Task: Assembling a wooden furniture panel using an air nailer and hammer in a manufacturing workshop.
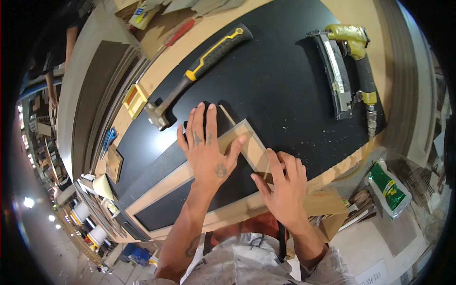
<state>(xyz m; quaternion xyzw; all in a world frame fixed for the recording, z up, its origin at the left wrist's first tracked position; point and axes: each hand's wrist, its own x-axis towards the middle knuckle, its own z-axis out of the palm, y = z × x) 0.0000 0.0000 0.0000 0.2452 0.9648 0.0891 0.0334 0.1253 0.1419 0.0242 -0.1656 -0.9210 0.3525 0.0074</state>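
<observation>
Spreads the left fingers (198, 126) wide and nearly straight, with the tips over the flat black-topped desk (275, 71) and the thumb across a corner of a tapering frame of pale wooden strips (254, 151). Narrows the right fingers (275, 166) around the end piece of that frame, with forefinger at the outer edge and thumb at the inner. Has the frame lying flat on the desk, under both sets of fingers. Shows a thin pale wooden sliver (227, 114) just right of the left fingertips. Has a steel-headed hammer with a black-and-yellow grip (192, 76) beyond the left fingers, and a yellow-green and black nail gun (338, 76) well apart from the right fingers, ahead and rightward.
</observation>
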